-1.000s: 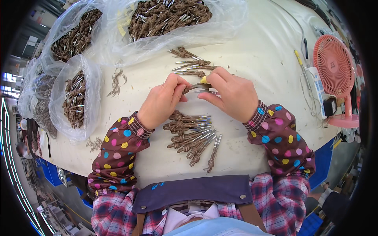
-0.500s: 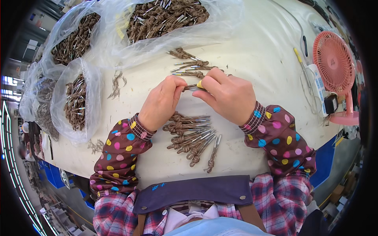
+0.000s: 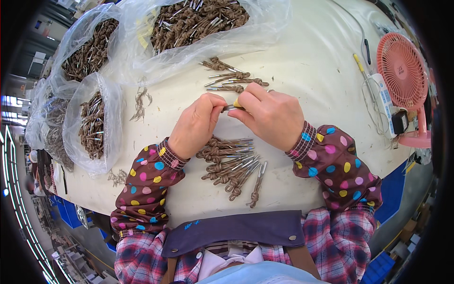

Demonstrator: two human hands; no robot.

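Over the middle of the table, my left hand (image 3: 196,123) and my right hand (image 3: 274,113) are closed close together, pinching the two ends of one short brown cord (image 3: 224,109) with a silvery tip. A small yellow piece (image 3: 237,102) shows at the right fingertips; its kind I cannot make out. Most of the cord is hidden by my fingers. Just below my hands lies a fanned row of knotted brown cords (image 3: 231,161) with metal tips. A smaller group of knotted cords (image 3: 231,78) lies beyond my hands.
Clear plastic bags (image 3: 111,137) of brown cords stand at the left and far side. Frayed thread scraps (image 3: 140,104) lie near them. To the right are a pink fan (image 3: 402,71), a white power strip (image 3: 384,102) with cables, and a yellow-handled tool (image 3: 358,62).
The fingers of both hands have shifted slightly on the cord, and a silvery part now shows between them. The yellow piece has moved a little to the left.
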